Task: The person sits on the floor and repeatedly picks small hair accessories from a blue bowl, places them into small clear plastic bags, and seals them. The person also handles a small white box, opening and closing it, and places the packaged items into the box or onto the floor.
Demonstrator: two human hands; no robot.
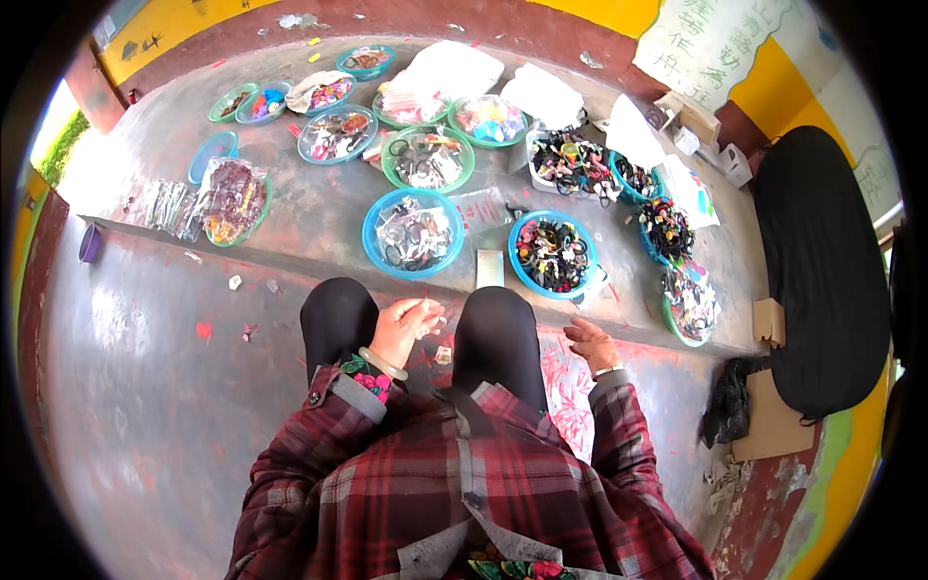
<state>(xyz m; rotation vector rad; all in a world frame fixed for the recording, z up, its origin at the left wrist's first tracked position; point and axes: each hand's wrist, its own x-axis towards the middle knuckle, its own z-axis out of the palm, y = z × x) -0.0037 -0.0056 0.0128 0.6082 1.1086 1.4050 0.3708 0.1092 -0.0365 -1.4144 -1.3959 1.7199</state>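
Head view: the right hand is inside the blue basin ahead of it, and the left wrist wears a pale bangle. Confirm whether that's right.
Not quite: in the head view the right hand is outside the blue basin, below it in the picture. The left hand does have a pale bangle at its wrist.

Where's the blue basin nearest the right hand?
In the head view, the blue basin sits right of centre on the grey ledge, just beyond the right hand.
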